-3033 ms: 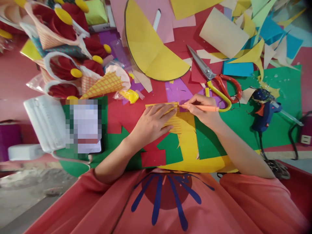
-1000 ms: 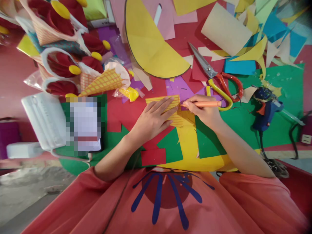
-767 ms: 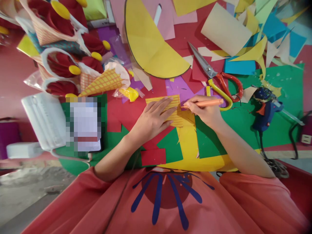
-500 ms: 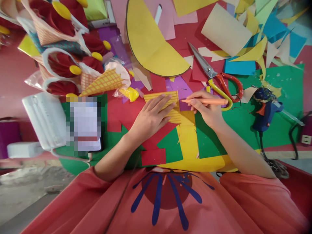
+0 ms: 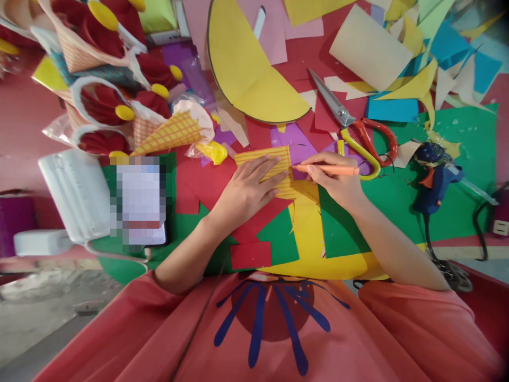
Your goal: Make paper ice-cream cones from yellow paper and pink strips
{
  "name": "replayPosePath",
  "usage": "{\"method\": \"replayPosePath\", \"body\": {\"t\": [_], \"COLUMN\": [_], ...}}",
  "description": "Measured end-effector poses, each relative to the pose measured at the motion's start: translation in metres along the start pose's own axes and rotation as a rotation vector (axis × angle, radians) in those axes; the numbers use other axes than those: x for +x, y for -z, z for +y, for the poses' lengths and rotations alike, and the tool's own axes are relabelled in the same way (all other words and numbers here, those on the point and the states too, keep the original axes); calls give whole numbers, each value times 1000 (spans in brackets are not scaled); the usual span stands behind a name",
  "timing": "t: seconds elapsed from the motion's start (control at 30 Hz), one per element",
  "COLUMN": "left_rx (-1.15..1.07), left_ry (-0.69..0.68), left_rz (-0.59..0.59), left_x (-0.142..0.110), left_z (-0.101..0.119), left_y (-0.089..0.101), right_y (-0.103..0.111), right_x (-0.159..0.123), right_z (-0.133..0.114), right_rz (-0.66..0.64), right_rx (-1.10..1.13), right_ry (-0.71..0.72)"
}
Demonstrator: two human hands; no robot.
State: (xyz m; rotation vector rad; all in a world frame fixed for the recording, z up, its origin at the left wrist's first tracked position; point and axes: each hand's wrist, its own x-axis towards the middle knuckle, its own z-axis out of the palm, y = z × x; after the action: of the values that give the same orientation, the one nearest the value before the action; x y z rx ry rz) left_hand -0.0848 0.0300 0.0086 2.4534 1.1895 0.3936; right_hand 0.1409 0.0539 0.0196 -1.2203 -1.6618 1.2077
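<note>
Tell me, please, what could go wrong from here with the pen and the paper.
The orange pen, its tip close to the edge of the lined yellow paper, could stray and mark the purple paper. The lined yellow paper may shift if the left hand, spread over it, eases off. The right hand might also knock the nearby scissors.

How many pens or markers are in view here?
2: an orange pen in the right hand, and a white marker lying on pink paper, partly covered. More may be hidden.
</note>
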Motion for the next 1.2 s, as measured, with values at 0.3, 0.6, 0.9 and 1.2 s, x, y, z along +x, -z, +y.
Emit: {"method": "replayPosePath", "body": {"t": [0.3,0.6,0.9,1.2], "left_rx": [-3,-7,-27,-10], "left_ry": [2,0,17,24], "left_rz": [10,20,2,3], "left_x": [1,1,1,1], "left_z": [0,0,-1,-1], "left_y": [0,0,0,0], "right_y": [-1,2,3,-1], "right_x": [0,-1,0,-9], "right_z": [0,1,-1,-3], "right_rz": [-18,-48,-80,-3], "right_rx": [-22,-44,-54,17], "right_ry": [-15,21,7,23]}}
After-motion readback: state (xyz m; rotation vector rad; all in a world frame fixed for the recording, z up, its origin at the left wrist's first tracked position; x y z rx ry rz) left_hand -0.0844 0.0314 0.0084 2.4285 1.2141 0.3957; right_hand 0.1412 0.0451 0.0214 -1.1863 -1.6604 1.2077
